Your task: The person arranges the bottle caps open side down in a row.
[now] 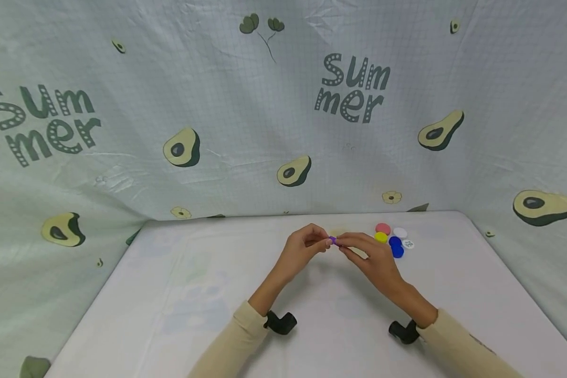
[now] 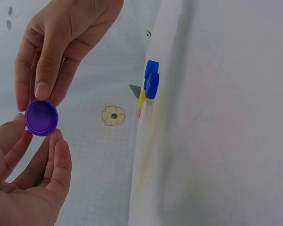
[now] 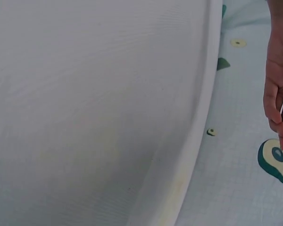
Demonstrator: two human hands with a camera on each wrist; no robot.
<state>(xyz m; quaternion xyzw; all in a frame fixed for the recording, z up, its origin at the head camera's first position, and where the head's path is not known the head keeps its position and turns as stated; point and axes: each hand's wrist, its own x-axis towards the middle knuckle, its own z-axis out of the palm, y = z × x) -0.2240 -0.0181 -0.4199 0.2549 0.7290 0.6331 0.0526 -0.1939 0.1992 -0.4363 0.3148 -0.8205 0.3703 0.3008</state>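
The purple cap (image 1: 333,240) is held up off the white table (image 1: 193,294), between the fingertips of 2 hands, and serves here as the landmark. The left hand (image 1: 300,249) comes to it from its left, thumb and fingers closed on the rim; the right hand (image 1: 370,260) pinches the rim from the cap's right side, its thumb lying over the near edge in the left wrist view. So the cap sits at the very tips of each grip, out from the palms, with its round, recessed face showing between them. In the right wrist view only a sliver of it shows at the picture's edge.

To the right of the cap, beyond the right hand's knuckles, 6 discs lie grouped on the table: 1 pink disc (image 1: 382,229), 1 yellow disc (image 1: 380,238), 2 blue discs (image 1: 397,251) and 2 white discs (image 1: 400,232), 1 of these bearing dark marks. Nearer the person than the cap, 2 black wrist devices (image 1: 282,323) sit at the beige sleeves (image 1: 231,341). Behind the cap hangs an avocado-printed cloth (image 1: 245,115).
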